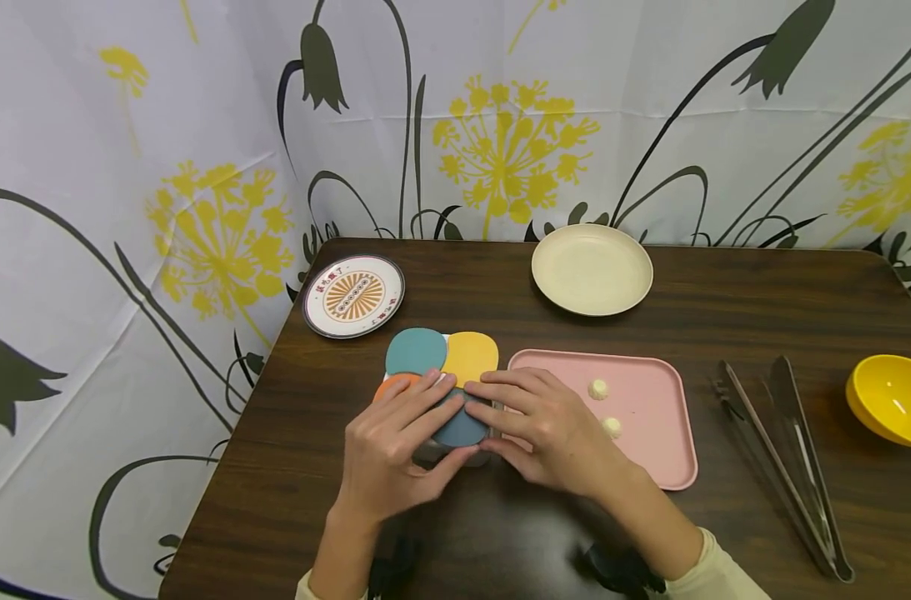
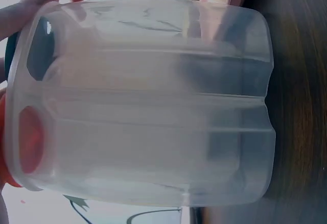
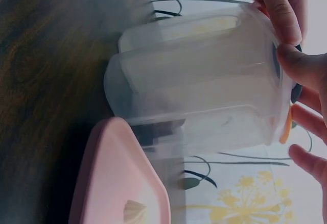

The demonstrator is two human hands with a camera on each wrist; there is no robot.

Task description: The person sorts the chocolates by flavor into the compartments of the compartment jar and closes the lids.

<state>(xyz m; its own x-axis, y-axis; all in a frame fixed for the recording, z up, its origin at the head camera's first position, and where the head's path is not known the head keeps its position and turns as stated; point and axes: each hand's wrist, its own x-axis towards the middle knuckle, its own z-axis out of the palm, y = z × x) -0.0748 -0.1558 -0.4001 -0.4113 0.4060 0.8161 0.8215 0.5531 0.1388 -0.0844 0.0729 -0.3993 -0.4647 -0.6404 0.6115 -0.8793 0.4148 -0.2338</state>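
A clear plastic storage container (image 2: 153, 112) stands upright on the table, its lid divided into coloured flaps: teal (image 1: 413, 350), yellow (image 1: 472, 357), orange (image 1: 397, 383) and blue (image 1: 463, 427). My left hand (image 1: 395, 446) grips the lid from the left, fingers laid across the orange and blue flaps. From the right, my right hand (image 1: 556, 429) holds the same lid, fingertips on the blue flap. Both thumbs meet at its near edge, as the right wrist view shows. Through the cloudy walls, the container's contents are indistinct.
Right of the container lies a pink tray (image 1: 653, 425) bearing two small pale pieces (image 1: 598, 389). Metal tongs (image 1: 808, 467) and a yellow bowl (image 1: 893, 400) are farther right. A patterned plate (image 1: 353, 296) and a cream plate (image 1: 593, 269) stand at the back.
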